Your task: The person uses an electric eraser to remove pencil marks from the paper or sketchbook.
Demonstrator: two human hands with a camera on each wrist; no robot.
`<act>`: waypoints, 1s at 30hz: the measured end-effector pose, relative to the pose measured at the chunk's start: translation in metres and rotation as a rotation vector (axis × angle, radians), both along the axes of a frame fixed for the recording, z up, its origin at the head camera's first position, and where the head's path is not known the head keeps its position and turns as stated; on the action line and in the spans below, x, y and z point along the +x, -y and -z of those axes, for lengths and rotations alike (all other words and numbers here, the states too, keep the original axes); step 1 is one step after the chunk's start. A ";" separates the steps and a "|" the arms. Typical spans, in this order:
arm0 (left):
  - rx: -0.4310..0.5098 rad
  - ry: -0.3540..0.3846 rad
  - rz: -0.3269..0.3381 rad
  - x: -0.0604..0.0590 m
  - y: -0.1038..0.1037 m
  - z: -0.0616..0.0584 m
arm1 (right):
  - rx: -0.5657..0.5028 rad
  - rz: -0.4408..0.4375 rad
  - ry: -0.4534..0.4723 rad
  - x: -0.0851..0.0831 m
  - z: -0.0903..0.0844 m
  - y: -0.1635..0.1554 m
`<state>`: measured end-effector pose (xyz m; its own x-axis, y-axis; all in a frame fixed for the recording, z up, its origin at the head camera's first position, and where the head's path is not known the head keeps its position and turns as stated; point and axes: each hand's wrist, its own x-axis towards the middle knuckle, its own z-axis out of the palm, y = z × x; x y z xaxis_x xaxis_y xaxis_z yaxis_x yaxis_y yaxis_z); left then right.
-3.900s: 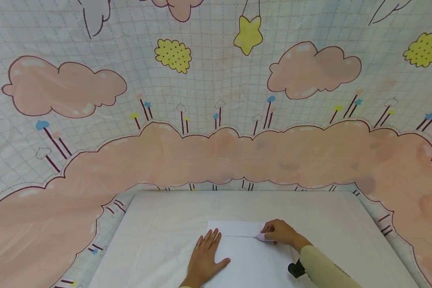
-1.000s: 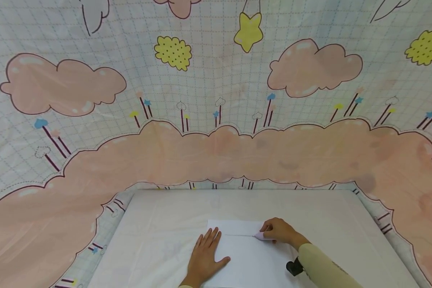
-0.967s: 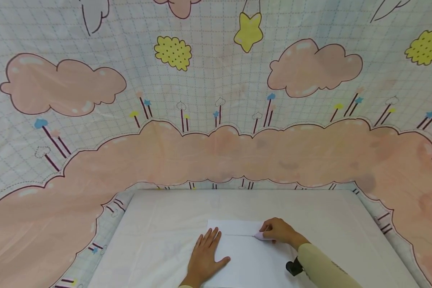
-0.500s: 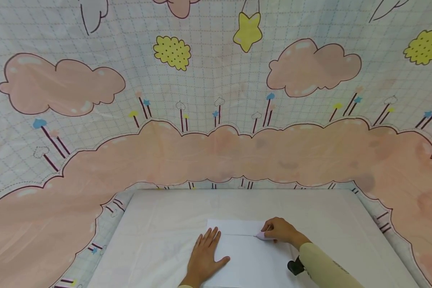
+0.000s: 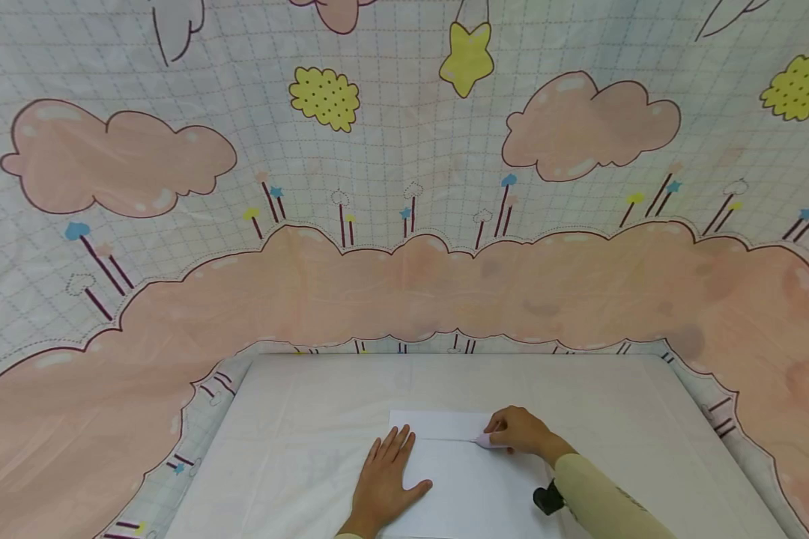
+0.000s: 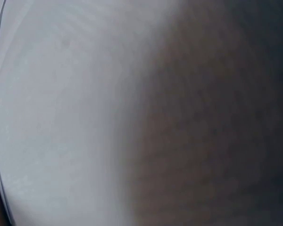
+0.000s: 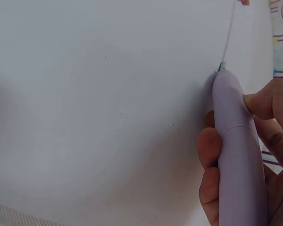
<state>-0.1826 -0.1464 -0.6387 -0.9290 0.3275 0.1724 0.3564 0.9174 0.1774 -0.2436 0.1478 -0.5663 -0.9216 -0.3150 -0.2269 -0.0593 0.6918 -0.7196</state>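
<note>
A white sheet of paper (image 5: 472, 494) lies on the table, with a thin straight line across its upper part. My left hand (image 5: 384, 479) rests flat on its left side, fingers spread; in the left wrist view that hand is only a dark blur. My right hand (image 5: 522, 433) grips a lilac utility knife (image 7: 240, 150), thumb on one side and fingers curled round the other. A small metal blade tip (image 7: 221, 66) sticks out of its front end and meets the paper at the right end of the line. In the head view the fingers cover most of the knife.
The table (image 5: 297, 427) has a white cover. Behind it hangs a patterned cloth (image 5: 404, 292) with clouds and stars. A black device (image 5: 548, 497) sits by the right wrist, over the paper's right edge.
My right hand with the knife has shifted very slightly left along the line since half a second ago. My left hand and the paper stay in place.
</note>
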 end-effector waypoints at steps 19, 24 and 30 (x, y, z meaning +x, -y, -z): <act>0.004 -0.002 0.000 0.001 0.000 -0.001 | 0.017 -0.010 -0.012 0.000 -0.001 -0.002; -0.001 -0.001 -0.003 0.000 -0.001 -0.002 | 0.002 -0.009 -0.006 -0.001 0.001 -0.001; 0.010 0.004 -0.002 0.001 -0.001 -0.003 | -0.032 -0.012 0.002 -0.002 0.002 -0.002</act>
<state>-0.1812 -0.1455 -0.6360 -0.9304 0.3239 0.1716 0.3536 0.9162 0.1883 -0.2457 0.1502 -0.5678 -0.9172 -0.3335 -0.2180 -0.0664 0.6674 -0.7417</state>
